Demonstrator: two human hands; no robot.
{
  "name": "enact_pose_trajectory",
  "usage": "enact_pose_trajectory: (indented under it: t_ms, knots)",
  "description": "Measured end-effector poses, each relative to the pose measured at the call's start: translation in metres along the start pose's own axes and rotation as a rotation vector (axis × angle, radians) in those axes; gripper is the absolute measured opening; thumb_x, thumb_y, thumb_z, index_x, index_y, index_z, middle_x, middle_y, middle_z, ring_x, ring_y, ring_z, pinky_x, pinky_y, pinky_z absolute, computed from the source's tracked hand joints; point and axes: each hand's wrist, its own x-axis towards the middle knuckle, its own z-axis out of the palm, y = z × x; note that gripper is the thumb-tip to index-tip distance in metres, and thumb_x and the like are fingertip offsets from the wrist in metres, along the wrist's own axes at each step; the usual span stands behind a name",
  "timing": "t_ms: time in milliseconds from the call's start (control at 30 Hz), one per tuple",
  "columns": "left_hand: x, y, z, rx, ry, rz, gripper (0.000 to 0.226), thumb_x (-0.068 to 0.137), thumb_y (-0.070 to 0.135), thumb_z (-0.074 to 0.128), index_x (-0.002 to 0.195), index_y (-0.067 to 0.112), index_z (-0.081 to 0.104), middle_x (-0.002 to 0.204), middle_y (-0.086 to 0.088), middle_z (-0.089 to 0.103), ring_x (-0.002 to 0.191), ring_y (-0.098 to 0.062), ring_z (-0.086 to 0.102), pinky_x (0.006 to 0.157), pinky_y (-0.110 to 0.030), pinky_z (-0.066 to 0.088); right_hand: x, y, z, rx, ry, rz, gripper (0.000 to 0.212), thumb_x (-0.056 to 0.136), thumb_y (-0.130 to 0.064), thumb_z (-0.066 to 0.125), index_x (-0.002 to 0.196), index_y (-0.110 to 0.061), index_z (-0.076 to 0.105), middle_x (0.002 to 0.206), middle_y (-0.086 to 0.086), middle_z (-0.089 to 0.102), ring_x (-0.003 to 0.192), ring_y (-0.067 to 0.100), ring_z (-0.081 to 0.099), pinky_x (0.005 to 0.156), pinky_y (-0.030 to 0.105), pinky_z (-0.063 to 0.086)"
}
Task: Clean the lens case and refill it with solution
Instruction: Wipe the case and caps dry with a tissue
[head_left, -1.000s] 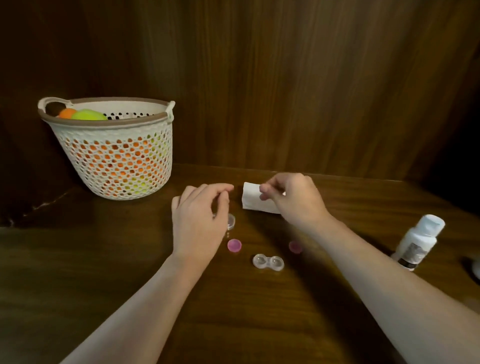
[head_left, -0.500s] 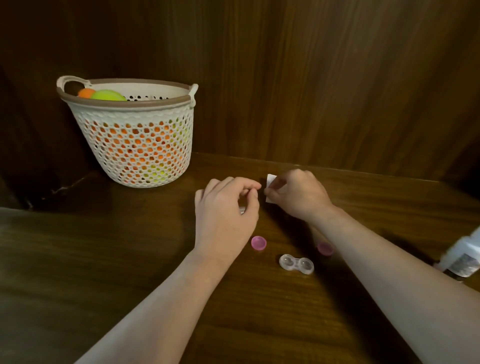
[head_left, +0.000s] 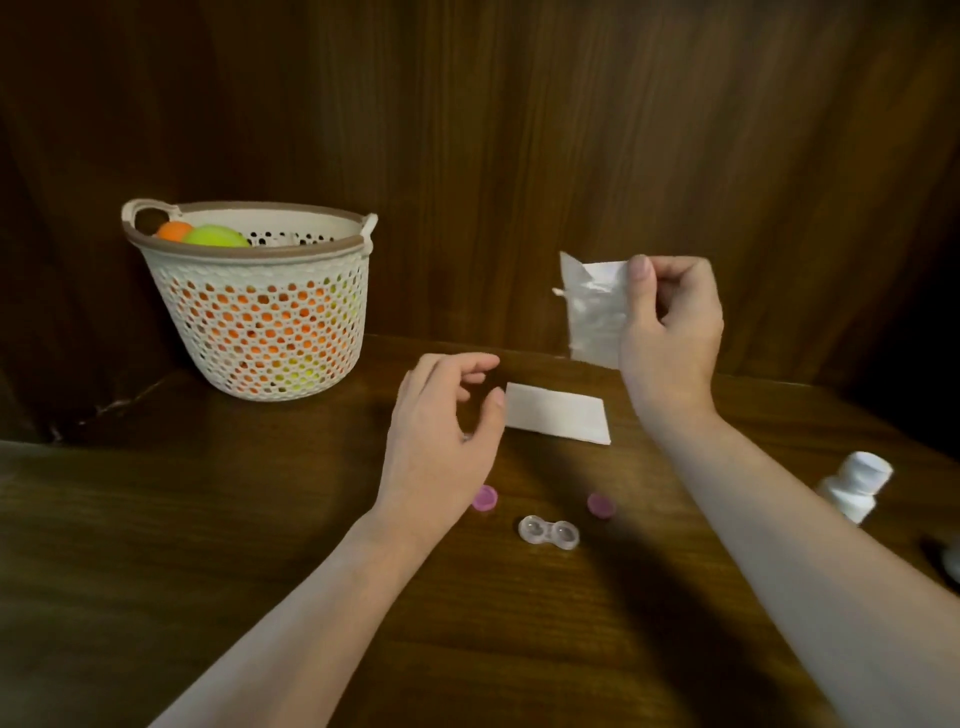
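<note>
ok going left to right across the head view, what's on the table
basket → left pink cap → lens case → right pink cap → solution bottle

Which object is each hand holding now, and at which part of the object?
The right hand pinches a white tissue at its upper right edge, lifted above the table. The left hand appears to hold nothing.

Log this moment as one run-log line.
right hand: holds thin white tissue sheet aloft | left hand: open, empty | clear twin-well lens case: uncapped on table
</note>
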Motion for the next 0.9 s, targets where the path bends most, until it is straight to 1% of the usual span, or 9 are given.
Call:
enact_pose_trajectory:
  t_ms: [133,200,267,333,433,567,733,833,900]
  knots:
    - [0.001,0.046,-0.006,-0.198,-0.178,-0.192,0.067,0.094,0.054,0.071,0.153,0.041,0.042,0.152,0.017,0.044,0.129,-0.004,0.052,0.104,-0.029,0.053,-0.007,-0.04,-0.028,0.119,-0.156,0.168,0.013,0.107,-0.044,0.064,0.109,-0.033,0.069,0.096,-0.022,0.07,0.098,-0.004,0.068,0.071,0.015,0.056]
    - [-0.005,0.067,-0.009,-0.338,-0.287,-0.303,0.081,0.085,0.068,0.073,0.154,0.041,0.04,0.152,0.018,0.048,0.126,-0.005,0.059,0.094,-0.025,0.057,-0.018,-0.053,-0.04,0.155,-0.217,0.268,0.017,0.106,-0.047,0.064,0.107,-0.032,0.072,0.096,-0.024,0.072,0.097,0.006,0.07,0.077,0.024,0.056]
    - [-0.016,0.079,-0.015,-0.477,-0.345,-0.316,0.063,0.084,0.065,0.073,0.138,0.041,0.053,0.135,0.018,0.066,0.107,-0.001,0.071,0.066,-0.014,0.057,-0.034,-0.061,-0.053,0.15,-0.274,0.335,0.017,0.106,-0.048,0.064,0.104,-0.033,0.073,0.097,-0.021,0.075,0.094,0.009,0.074,0.078,0.03,0.059]
    - [-0.03,0.084,-0.019,-0.513,-0.404,-0.276,0.04,0.09,0.054,0.074,0.124,0.034,0.065,0.118,0.013,0.077,0.1,-0.006,0.077,0.065,-0.02,0.062,-0.052,-0.063,-0.065,0.123,-0.337,0.391,0.02,0.106,-0.052,0.062,0.103,-0.035,0.074,0.099,-0.018,0.076,0.097,0.012,0.074,0.082,0.035,0.061]
    - [-0.049,0.083,-0.015,-0.357,-0.397,-0.298,0.025,0.098,0.043,0.073,0.113,0.024,0.069,0.108,0.003,0.079,0.1,-0.019,0.077,0.085,-0.044,0.067,-0.077,-0.062,-0.08,0.096,-0.366,0.492,0.028,0.104,-0.063,0.058,0.11,-0.038,0.069,0.103,-0.02,0.069,0.105,0.009,0.064,0.084,0.027,0.051]
    - [-0.069,0.081,-0.01,0.185,-0.283,-0.186,0.021,0.102,0.048,0.065,0.099,0.028,0.059,0.081,0.016,0.061,0.071,-0.008,0.064,0.055,-0.009,0.041,-0.097,-0.062,-0.1,-0.09,-0.404,0.636,0.053,0.103,-0.066,0.055,0.146,-0.036,0.046,0.13,-0.018,0.053,0.119,0.008,0.052,0.097,0.03,0.046]
    - [-0.078,0.099,-0.002,0.228,-0.263,0.026,0.017,0.105,0.037,0.063,0.12,0.033,0.07,0.095,0.018,0.069,0.076,-0.001,0.065,0.064,-0.013,0.053,-0.113,-0.078,-0.114,0.331,-0.707,1.006,0.058,0.095,-0.07,0.06,0.136,-0.03,0.067,0.129,0.006,0.074,0.121,0.026,0.071,0.088,0.038,0.067]
    - [-0.079,0.112,0.002,0.098,-0.413,0.065,0.014,0.096,0.032,0.071,0.108,0.04,0.07,0.094,0.02,0.067,0.08,-0.001,0.065,0.068,-0.017,0.053,-0.116,-0.075,-0.113,0.338,-0.597,0.934,0.042,0.106,-0.053,0.061,0.116,-0.015,0.075,0.113,0.007,0.081,0.11,0.025,0.075,0.076,0.036,0.063]
    - [-0.08,0.111,0.002,0.019,-0.494,0.081,0.033,0.093,0.036,0.072,0.125,0.037,0.069,0.1,0.022,0.063,0.088,-0.002,0.062,0.079,-0.023,0.057,-0.112,-0.062,-0.113,0.248,-0.41,0.892,0.025,0.112,-0.033,0.056,0.102,-0.015,0.071,0.104,0.009,0.081,0.105,0.026,0.076,0.085,0.041,0.062]
